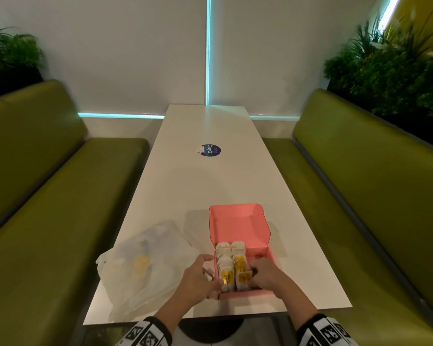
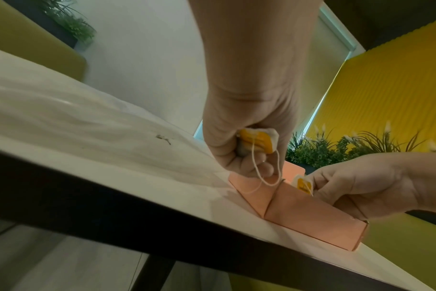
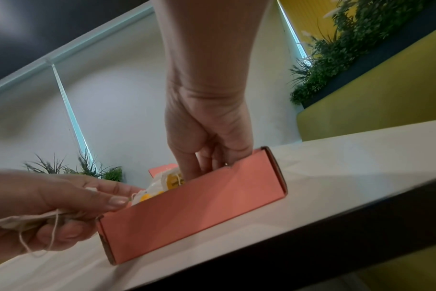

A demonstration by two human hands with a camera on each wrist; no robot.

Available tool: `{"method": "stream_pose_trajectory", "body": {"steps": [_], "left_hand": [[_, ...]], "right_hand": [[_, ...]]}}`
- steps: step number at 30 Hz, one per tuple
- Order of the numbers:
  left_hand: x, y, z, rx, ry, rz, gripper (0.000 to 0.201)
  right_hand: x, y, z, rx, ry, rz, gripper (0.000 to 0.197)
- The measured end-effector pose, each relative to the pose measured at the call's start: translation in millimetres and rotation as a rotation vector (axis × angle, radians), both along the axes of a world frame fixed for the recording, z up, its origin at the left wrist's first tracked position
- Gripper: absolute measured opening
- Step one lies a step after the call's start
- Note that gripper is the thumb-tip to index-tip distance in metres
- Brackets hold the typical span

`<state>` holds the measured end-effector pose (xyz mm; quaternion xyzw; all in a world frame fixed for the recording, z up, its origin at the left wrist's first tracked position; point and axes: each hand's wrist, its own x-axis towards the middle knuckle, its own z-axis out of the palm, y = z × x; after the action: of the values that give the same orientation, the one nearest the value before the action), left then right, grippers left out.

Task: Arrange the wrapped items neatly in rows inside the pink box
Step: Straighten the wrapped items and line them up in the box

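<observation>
**A:** Where do things stand with the pink box (image 1: 238, 221)?

**B:** It sits near the front edge of the tabletop (image 1: 210, 181), toward the right corner, lid flap open away from you. Two rows of wrapped items (image 1: 231, 267) stand upright along its left side; the right part looks unfilled, though your hand hides much of it.

**A:** And my hands?

**B:** Your left hand (image 2: 247, 145) is just outside the left wall, its grip closed round one wrapped item with yellow tag (image 2: 258, 140), whose string (image 2: 266, 173) dangles in a loop below the fingers. Your right hand (image 3: 207, 141) reaches down inside the box, fingers among the packets; I cannot tell whether that grip pinches the front packet or only steadies it.

**A:** What could go wrong?

**B:** That loose string, I'd judge. It could snag on the box wall or on a tag already seated, and drag a standing packet over as you lower the new one. The packets lean on each other, so one tipped could collapse the row. The box looks light too; pressing sideways may slide it toward the front edge.

**A:** Anything beside it?

**B:** A clear plastic bag (image 1: 148, 265) lies left of the box, near the front left corner; more packets seem to be inside.
</observation>
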<state>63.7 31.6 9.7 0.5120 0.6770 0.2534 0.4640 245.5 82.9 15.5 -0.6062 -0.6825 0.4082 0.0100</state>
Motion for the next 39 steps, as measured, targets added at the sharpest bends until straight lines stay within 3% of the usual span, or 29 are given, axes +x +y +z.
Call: {"method": "stream_pose_trajectory", "body": {"steps": [9,13,16,18,23,26,29,33,36,39], "left_hand": [[-1.0,0.2,-5.8,-0.016,0.015,0.010,0.066],[-0.9,2.4,-10.0,-0.017,0.034,0.014,0.066],[-1.3,2.3,-11.1,-0.008,0.042,0.002,0.064],[-1.0,2.2,-11.7,-0.004,0.043,-0.010,0.061],[-0.7,2.3,-13.4,-0.007,0.041,-0.013,0.057],[-1.1,1.8,-12.7,-0.003,0.039,-0.014,0.056],[-1.0,2.0,-14.2,0.000,0.045,-0.010,0.056],[-0.2,2.2,-15.2,0.001,0.044,-0.002,0.056],[0.1,1.8,-14.2,0.000,0.045,-0.001,0.055],[0.3,2.5,-15.4,-0.002,0.048,0.000,0.056]], "right_hand": [[-6.3,0.4,-4.3,0.044,-0.038,-0.115,0.021],[-6.6,-1.6,-3.1,0.033,-0.040,-0.123,0.038],[-13.8,-3.6,-3.9,0.082,-0.082,-0.043,0.022],[-16.7,-7.1,-2.1,0.134,-0.082,-0.005,0.029],[-16.2,-12.6,0.2,0.189,-0.070,-0.012,0.029],[-14.8,-10.5,-5.8,0.181,-0.043,-0.103,0.024],[-13.6,-9.2,-10.7,0.141,-0.064,-0.158,0.048],[-13.0,-9.3,-12.7,0.131,0.028,-0.159,0.042],[-19.4,-11.2,-11.2,0.187,-0.013,-0.130,0.017],[-20.5,-11.3,-11.2,0.185,-0.013,-0.136,0.018]]}}
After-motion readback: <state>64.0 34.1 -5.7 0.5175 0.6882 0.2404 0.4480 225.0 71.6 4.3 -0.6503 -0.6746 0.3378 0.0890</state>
